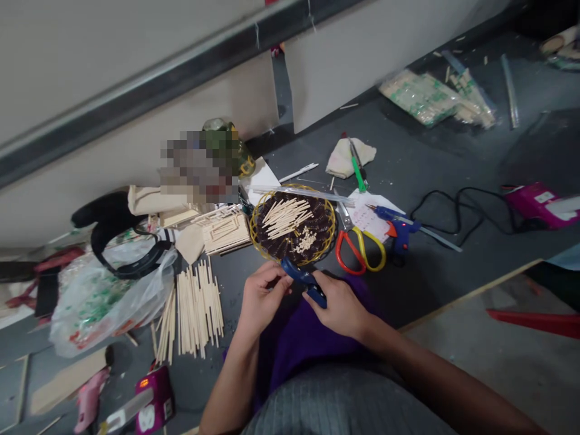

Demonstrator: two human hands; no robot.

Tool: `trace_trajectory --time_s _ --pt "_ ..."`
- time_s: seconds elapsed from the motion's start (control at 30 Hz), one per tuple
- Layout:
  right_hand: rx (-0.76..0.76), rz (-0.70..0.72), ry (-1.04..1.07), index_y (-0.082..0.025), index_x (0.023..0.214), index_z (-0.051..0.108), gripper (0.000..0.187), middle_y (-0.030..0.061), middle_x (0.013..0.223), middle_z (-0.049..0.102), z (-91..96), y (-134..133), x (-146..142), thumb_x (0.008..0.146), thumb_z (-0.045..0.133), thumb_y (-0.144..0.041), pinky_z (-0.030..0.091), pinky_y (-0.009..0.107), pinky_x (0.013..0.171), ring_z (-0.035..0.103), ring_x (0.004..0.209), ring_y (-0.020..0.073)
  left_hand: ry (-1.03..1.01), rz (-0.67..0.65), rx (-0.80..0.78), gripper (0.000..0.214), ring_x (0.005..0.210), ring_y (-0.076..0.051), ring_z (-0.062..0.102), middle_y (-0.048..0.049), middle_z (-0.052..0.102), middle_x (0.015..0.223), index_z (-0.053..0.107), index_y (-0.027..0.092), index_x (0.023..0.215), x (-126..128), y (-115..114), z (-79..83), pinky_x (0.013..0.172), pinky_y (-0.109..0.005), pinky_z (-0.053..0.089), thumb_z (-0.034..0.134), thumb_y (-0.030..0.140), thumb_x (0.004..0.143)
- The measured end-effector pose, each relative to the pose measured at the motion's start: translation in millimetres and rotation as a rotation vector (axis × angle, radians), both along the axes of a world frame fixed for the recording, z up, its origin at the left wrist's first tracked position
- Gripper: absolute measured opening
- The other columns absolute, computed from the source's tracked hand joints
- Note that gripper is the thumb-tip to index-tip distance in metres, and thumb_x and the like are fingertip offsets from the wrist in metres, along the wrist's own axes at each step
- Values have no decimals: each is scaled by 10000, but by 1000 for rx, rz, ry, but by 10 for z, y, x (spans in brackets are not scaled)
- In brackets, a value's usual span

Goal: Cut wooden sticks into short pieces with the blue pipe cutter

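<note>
My right hand (341, 303) is wrapped round a dark blue hand tool (304, 279) that looks like a cutter or pliers; its jaws are hard to make out. Close to the tool's far end, the fingers of my left hand (263, 297) are pinched together, and what they hold is too small to name. Just beyond both hands sits a round woven basket (254, 240) with a yellow rim. Inside it lie thin wooden sticks (285, 217) and a heap of tiny cut pieces (307, 240).
Scissors (362, 249) with red and yellow handles and a blue glue gun (399, 231) lie right of the basket. Left are loose wooden sticks (199, 309), a plastic bag (109, 299) and a magenta device (154, 399). Packaged sticks (421, 96) lie far right.
</note>
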State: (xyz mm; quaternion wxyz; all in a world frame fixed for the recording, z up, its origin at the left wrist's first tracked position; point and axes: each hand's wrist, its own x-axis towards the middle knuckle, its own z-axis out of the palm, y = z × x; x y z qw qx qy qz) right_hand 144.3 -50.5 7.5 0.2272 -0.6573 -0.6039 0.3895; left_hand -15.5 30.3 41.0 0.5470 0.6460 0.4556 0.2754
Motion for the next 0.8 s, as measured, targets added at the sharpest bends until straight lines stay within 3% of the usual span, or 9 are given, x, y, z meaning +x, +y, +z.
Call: trace_trajectory --time_s 0.23,0.8 --pt "-48 -11 28 -209 895 502 65 28 721 643 -101 143 13 849 533 -243 417 260 605 636 661 203 3 18 -80 221 561 -115 546 -3 537 653 656 161 644 0 152 -186 518 -219 438 668 291 821" --pt "-36 -5 10 -208 851 514 99 27 703 656 -319 180 -5 789 543 -137 431 257 614 657 649 204 8 39 -101 233 557 -108 531 8 532 621 640 161 622 -24 206 -309 530 -212 411 658 283 821"
